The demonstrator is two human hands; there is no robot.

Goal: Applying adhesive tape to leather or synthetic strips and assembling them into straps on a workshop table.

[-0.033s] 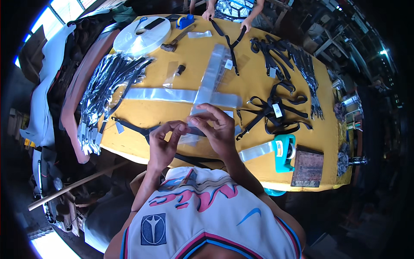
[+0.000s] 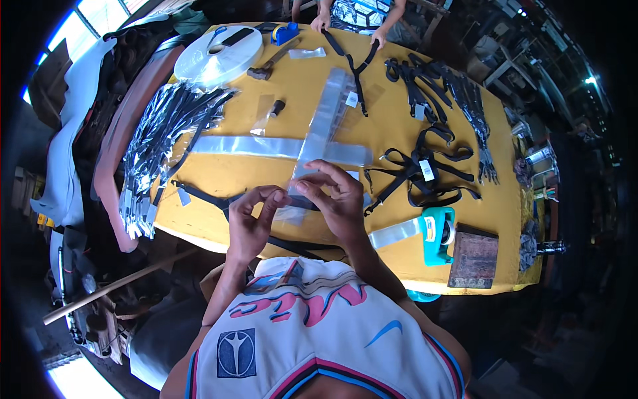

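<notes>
Both my hands are raised over the near edge of the table, fingertips close together. My left hand has thumb and forefinger pinched at the near end of a long clear plastic sleeve. Thumb and fingers of my right hand close on the same end, just to the right. The sleeve runs away from me across a second clear sleeve. Beneath my hands lies a black elastic strap with clips and a tag, partly hidden by them.
Bundled wrapped straps lie left, black suspenders right. A teal tape dispenser stands beside a dark board. Farther off are a hammer and a white roll. Across the table, another person's hands hold a black strap.
</notes>
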